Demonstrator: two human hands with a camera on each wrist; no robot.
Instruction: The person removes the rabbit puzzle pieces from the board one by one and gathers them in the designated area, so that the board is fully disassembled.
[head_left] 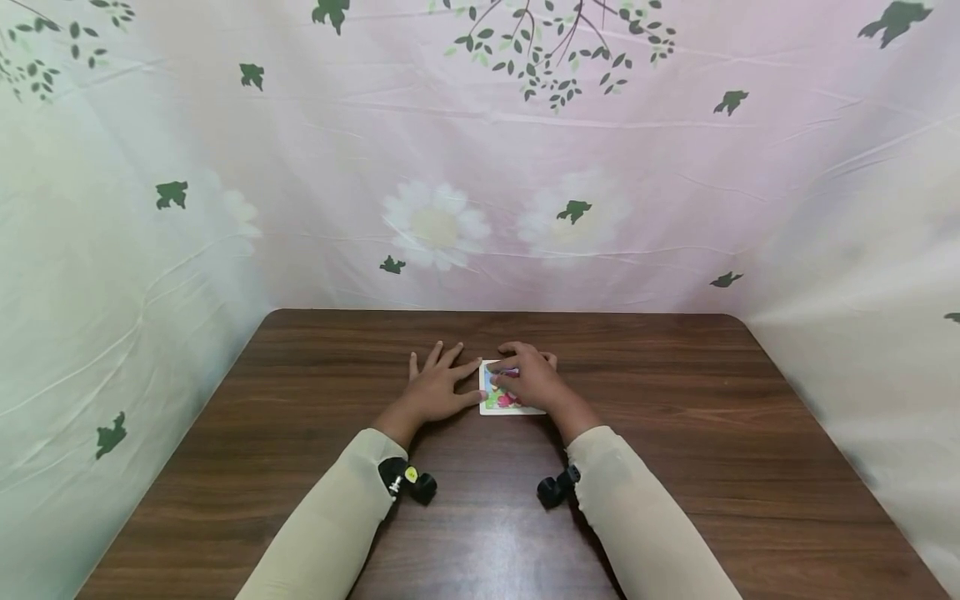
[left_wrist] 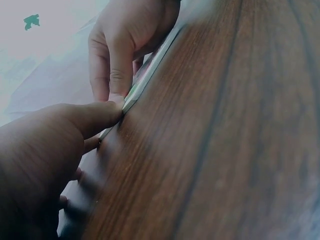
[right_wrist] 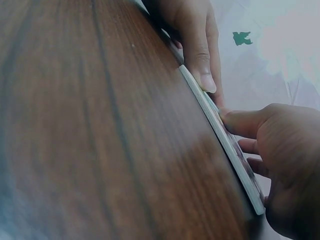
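Observation:
A small rectangular picture board point(head_left: 498, 401) with a white border and a colourful print lies flat on the table. Its pale edge point(right_wrist: 235, 155) looks fairly thick in the right wrist view. My left hand point(head_left: 435, 393) is at its left side, fingers spread, with the thumb and index fingertip touching that side. From the right, my right hand point(head_left: 536, 379) reaches over the board and covers much of the print. Its thumb point(right_wrist: 240, 121) rests on the top face near the left end, close to the left thumb point(right_wrist: 205, 80). Whether anything lies under the right fingertips is hidden.
The brown wooden table point(head_left: 675, 467) has rounded far corners. Behind it and along both sides hangs a pale cloth point(head_left: 337, 167) printed with leaves, daisies and green birds. A dark wrist camera point(head_left: 552, 492) sits by the right cuff, another camera point(head_left: 423, 489) by the left.

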